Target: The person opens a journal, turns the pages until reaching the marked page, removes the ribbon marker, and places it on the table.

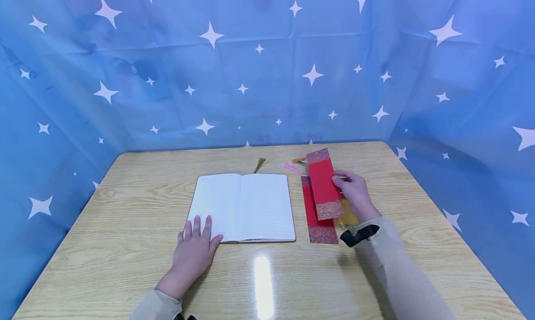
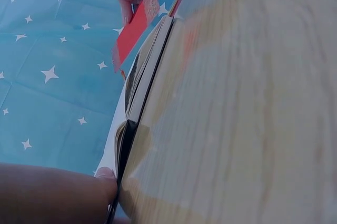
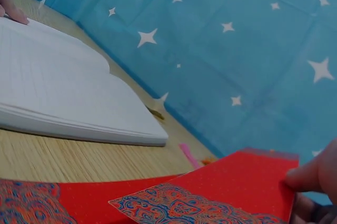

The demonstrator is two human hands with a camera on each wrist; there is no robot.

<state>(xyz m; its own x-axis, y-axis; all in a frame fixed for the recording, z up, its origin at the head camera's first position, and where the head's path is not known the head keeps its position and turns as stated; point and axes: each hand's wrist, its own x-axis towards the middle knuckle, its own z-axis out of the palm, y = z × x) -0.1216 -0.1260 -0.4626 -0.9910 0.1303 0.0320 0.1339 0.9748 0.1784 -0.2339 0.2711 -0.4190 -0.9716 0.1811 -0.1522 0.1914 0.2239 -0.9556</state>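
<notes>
An open notebook [image 1: 265, 204] with lined white pages lies in the middle of the table. My left hand [image 1: 194, 248] rests flat, fingers spread, on the lower left corner of its left page. To the right of the notebook, my right hand [image 1: 355, 192] pinches a red bookmark [image 1: 323, 180] with patterned ends by its right edge, raised a little. Beneath it lie another red bookmark [image 1: 322, 231] and a yellow bookmark [image 1: 350, 213], partly covered. In the right wrist view the held bookmark [image 3: 231, 187] shows a blue and orange scroll pattern.
A dark gold tassel [image 1: 260, 164] sticks out past the notebook's top edge. Pink [image 1: 294, 168] and orange tassels extend from the bookmarks. The wooden table [image 1: 138, 194] ends at a blue curtain [image 1: 259, 101] with white stars.
</notes>
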